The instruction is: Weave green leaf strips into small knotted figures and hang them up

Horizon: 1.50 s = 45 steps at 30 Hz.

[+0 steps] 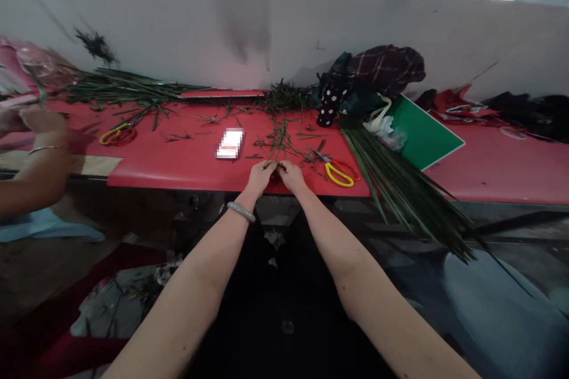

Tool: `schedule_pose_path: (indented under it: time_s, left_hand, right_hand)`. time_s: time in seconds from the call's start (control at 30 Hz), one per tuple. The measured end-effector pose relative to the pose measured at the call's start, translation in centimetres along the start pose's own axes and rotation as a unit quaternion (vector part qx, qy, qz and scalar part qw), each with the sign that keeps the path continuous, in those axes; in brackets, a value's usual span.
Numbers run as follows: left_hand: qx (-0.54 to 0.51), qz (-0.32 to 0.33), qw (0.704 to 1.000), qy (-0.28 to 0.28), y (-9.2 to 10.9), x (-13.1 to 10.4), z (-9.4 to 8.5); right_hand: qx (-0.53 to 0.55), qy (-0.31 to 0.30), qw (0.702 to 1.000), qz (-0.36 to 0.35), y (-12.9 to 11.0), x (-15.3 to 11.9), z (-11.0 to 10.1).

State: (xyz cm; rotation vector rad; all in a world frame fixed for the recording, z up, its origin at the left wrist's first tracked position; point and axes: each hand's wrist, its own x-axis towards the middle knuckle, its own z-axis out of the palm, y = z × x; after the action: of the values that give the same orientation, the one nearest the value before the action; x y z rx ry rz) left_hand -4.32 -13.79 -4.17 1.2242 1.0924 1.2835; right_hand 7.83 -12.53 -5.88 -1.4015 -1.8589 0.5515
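Close together at the front edge of the red tabletop (178, 169), my left hand (261, 176) and my right hand (291, 175) are both closed, fingertips pinching thin green leaf strips (280, 139) that reach away from me. What lies between the fingertips is too small to make out fully. Scissors (340, 173) with yellow and red handles rest just right of my right hand, among leaf scraps. A phone (230, 143) with a blurred screen lies left of my left hand.
Long green leaves (409, 195) overhang the edge at right, beside a green board (422, 130) and a flowered bottle (329, 99). More leaves (128, 87) and second scissors (119, 134) lie left. Another person's arm (44, 160) is at far left. A partition (178, 29) stands behind.
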Motion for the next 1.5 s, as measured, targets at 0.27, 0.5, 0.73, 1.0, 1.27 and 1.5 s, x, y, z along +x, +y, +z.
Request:
schedule_pose_path:
  time_s: [0.27, 0.5, 0.73, 1.0, 1.27, 1.5]
  left_hand:
    - [-0.001, -0.011, 1.000, -0.001, -0.3, 0.1, 0.1]
    - [-0.001, 0.004, 1.000, 0.007, -0.4, 0.2, 0.0]
    - [-0.010, -0.002, 1.000, 0.006, -0.3, 0.1, 0.1]
    - [-0.006, 0.006, 1.000, 0.006, -0.7, 0.2, 0.0]
    - [0.008, 0.008, 1.000, 0.002, -0.4, 0.1, 0.0]
    - [0.015, 0.008, 1.000, 0.005, -0.2, 0.0, 0.0]
  right_hand:
    - [0.022, 0.007, 1.000, -0.009, 0.2, 0.1, 0.1]
    - [-0.023, -0.003, 1.000, -0.018, 0.1, 0.0, 0.1]
    - [-0.013, -0.003, 1.000, -0.007, -0.1, 0.0, 0.0]
    - [-0.034, -0.011, 0.999, 0.003, -0.5, -0.1, -0.2]
    - [-0.031, -0.021, 0.999, 0.018, -0.7, -0.2, -0.5]
    - [-0.040, -0.002, 0.999, -0.007, -0.3, -0.1, -0.2]
